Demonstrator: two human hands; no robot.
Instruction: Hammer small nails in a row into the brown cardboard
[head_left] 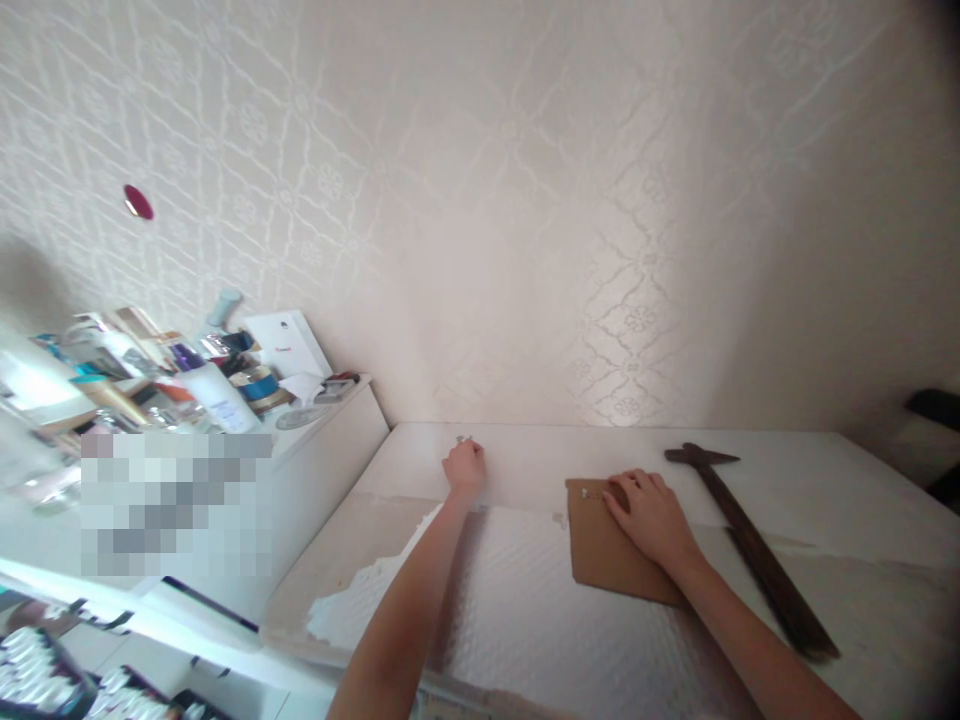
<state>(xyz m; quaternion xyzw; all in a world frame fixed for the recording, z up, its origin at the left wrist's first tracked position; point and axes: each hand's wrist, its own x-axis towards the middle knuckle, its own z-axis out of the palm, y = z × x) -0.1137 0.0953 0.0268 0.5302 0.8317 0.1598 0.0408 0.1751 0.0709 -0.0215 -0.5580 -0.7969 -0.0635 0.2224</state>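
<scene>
My left hand (466, 466) is closed near the back edge of the white tabletop, close to the wall. A tiny greenish-white bit shows at its fingertips, too small to name. My right hand (651, 515) lies over the upper right part of a brown cardboard piece (611, 560), fingers bent a little and thumb apart. A few small pale marks or bits (592, 494) show on the cardboard beside the thumb. To the right of that hand lies a hammer (750, 540) with a dark head and a long wooden handle, touched by neither hand.
White bubble wrap (525, 600) covers the table's front middle. At left stands a white cabinet (330, 470) crowded with bottles (217, 395), jars and a white box (289, 345). Patterned wallpaper (510, 200) rises behind. A dark object (934, 408) juts in at right.
</scene>
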